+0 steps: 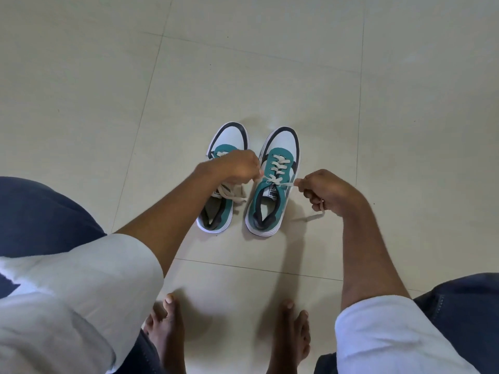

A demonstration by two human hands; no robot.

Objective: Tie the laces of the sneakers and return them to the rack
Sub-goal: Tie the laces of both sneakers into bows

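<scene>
Two teal, white and dark sneakers stand side by side on the tiled floor, toes pointing away from me. My left hand (237, 165) hovers over the left sneaker (219, 209) and pinches one end of the right sneaker's (272, 190) white lace (278, 182). My right hand (328, 191) grips the other end, pulled out to the right, with the lace tail hanging below my fist. The lace is stretched taut across the top eyelets. A bow of lace lies on the left sneaker's tongue.
Pale floor tiles (108, 90) spread all around the shoes. My bare feet (167, 327) stand just behind the sneakers, with my knees in blue jeans at both lower corners. No rack is in view.
</scene>
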